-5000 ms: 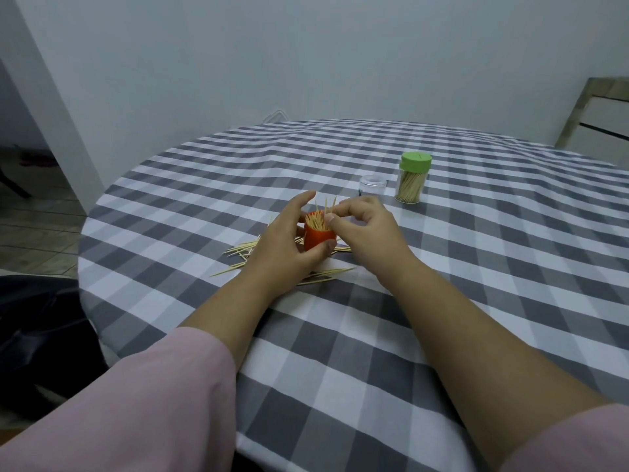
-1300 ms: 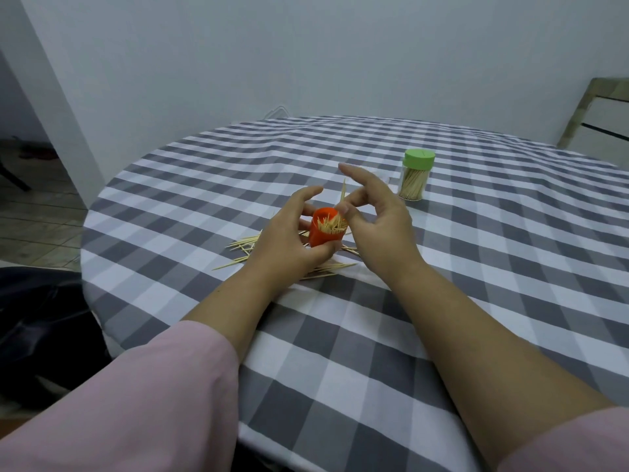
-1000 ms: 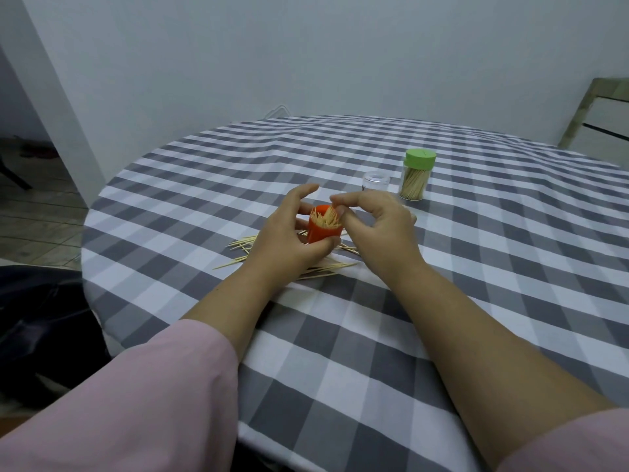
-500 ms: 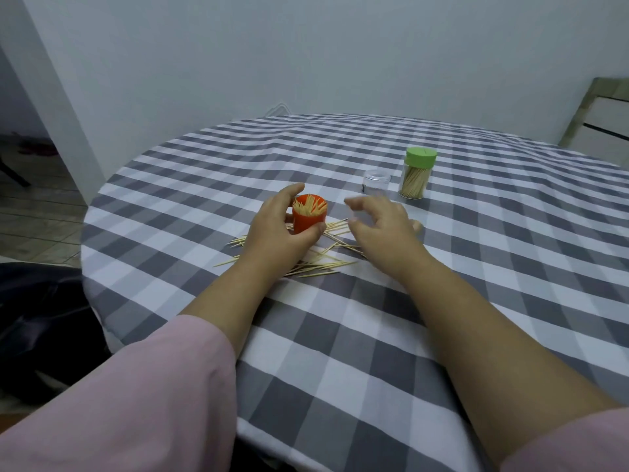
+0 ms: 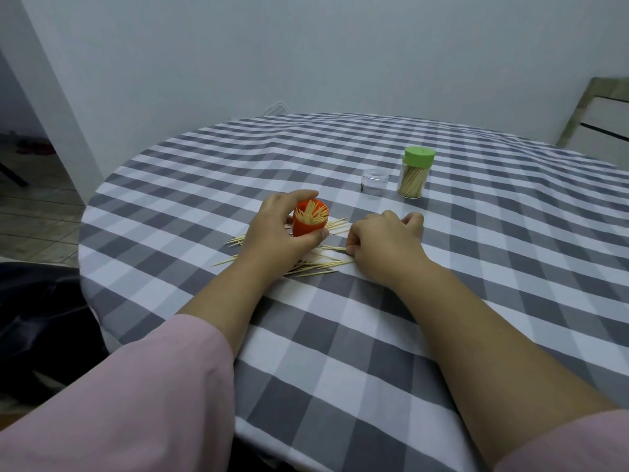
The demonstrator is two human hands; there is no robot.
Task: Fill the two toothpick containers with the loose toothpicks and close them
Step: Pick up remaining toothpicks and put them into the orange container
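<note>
On a checked table, the left hand [image 5: 277,233] grips an upright orange container [image 5: 310,222] of toothpicks while the right hand [image 5: 383,243], fingers curled, apparently pinches loose toothpicks [image 5: 320,264] beside it; gathering several aligned would ease insertion.

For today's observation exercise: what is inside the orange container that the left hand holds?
The orange container, gripped by the left hand, is open-topped and holds toothpicks standing loosely at angles. How deep they reach is hidden by its opaque wall.
</note>
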